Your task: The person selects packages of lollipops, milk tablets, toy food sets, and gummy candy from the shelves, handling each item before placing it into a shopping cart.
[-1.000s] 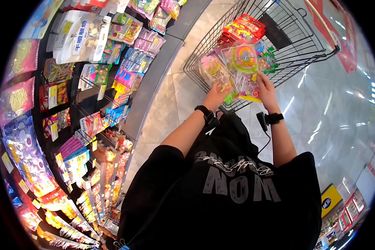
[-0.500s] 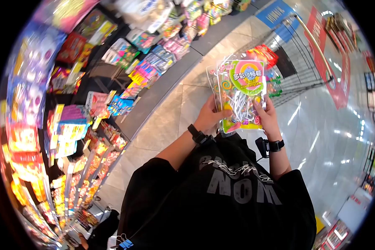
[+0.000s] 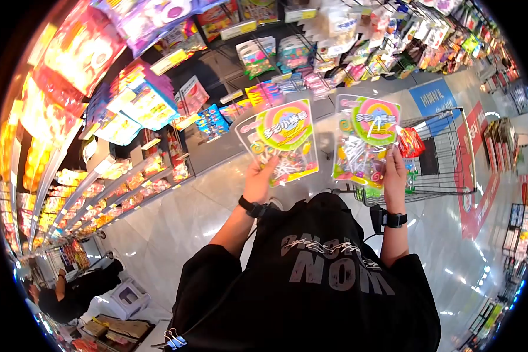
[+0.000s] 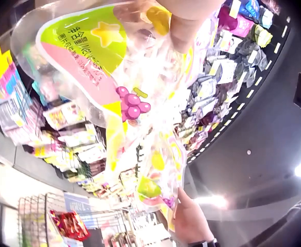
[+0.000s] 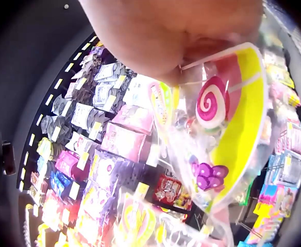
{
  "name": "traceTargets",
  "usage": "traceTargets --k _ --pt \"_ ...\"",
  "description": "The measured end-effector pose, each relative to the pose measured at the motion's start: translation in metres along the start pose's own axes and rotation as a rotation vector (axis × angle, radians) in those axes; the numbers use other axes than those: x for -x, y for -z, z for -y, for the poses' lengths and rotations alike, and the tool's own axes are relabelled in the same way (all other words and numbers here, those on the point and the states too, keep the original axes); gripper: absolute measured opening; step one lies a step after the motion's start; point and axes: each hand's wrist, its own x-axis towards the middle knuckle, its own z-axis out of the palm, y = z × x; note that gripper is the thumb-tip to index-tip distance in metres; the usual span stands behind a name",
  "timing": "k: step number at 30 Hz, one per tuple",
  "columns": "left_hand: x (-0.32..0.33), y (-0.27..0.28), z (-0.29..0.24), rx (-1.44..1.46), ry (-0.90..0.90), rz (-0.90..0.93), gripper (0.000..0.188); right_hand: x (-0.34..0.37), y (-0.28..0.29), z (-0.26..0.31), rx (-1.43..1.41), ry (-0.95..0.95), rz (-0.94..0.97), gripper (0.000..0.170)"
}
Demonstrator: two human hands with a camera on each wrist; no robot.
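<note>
The long shelf (image 3: 208,154) runs past with packets (image 3: 255,57) hung in rows, presumably so shoppers can read them. A wire cart (image 3: 431,154) stands beyond, seemingly parked handy. Nearer, a person (image 3: 328,264) has one lollipop bag (image 3: 284,138) and its twin (image 3: 369,123) raised apart, side by side, fronts inward. The left hand (image 3: 258,179) pinches the first low on its side; the right hand (image 3: 395,170) grips the twin likewise, probably keeping the print uncovered.
</note>
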Motion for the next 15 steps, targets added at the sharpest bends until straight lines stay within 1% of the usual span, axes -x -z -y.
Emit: traceTargets --k 1,2,3,4,6,7,9,10,11,13,14,15 --pt "0.004 0.008 -0.012 0.012 -0.019 0.002 0.025 -0.005 0.008 0.0 0.058 -0.029 0.042 0.03" --pt "0.008 0.017 -0.02 0.022 -0.036 0.005 0.025 -0.008 0.006 -0.006 0.053 0.036 -0.047 0.029" --pt "0.011 0.027 -0.026 -0.009 -0.043 0.042 0.025 -0.007 0.002 0.0 0.108 0.077 -0.047 0.028" --pt "0.014 0.034 -0.029 -0.077 -0.039 0.103 0.026 -0.007 -0.001 0.003 0.163 0.118 -0.048 0.028" --pt "0.016 0.044 -0.032 -0.216 -0.029 0.226 0.027 -0.009 -0.011 -0.002 0.157 0.117 -0.028 0.028" --pt "0.014 0.046 -0.035 -0.268 0.088 0.361 0.034 -0.011 -0.016 -0.005 0.154 0.118 -0.018 0.028" --pt "0.01 0.029 -0.034 -0.378 -0.045 0.501 0.039 -0.018 -0.025 -0.024 0.155 0.07 0.07 0.027" --pt "0.008 0.018 -0.032 -0.433 -0.111 0.571 0.042 -0.019 -0.034 -0.023 0.155 0.045 0.114 0.027" --pt "0.004 0.011 -0.028 -0.423 -0.099 0.605 0.044 -0.017 -0.046 -0.023 0.054 -0.043 0.158 0.026" --pt "-0.007 -0.001 -0.022 -0.405 -0.078 0.672 0.049 -0.023 -0.061 -0.031 -0.007 -0.031 0.283 0.026" --pt "-0.013 -0.006 -0.02 -0.424 -0.109 0.66 0.05 -0.028 -0.065 -0.036 -0.028 -0.021 0.352 0.027" --pt "-0.017 -0.009 -0.019 -0.445 -0.141 0.646 0.05 -0.033 -0.072 -0.034 -0.072 -0.041 0.344 0.027"
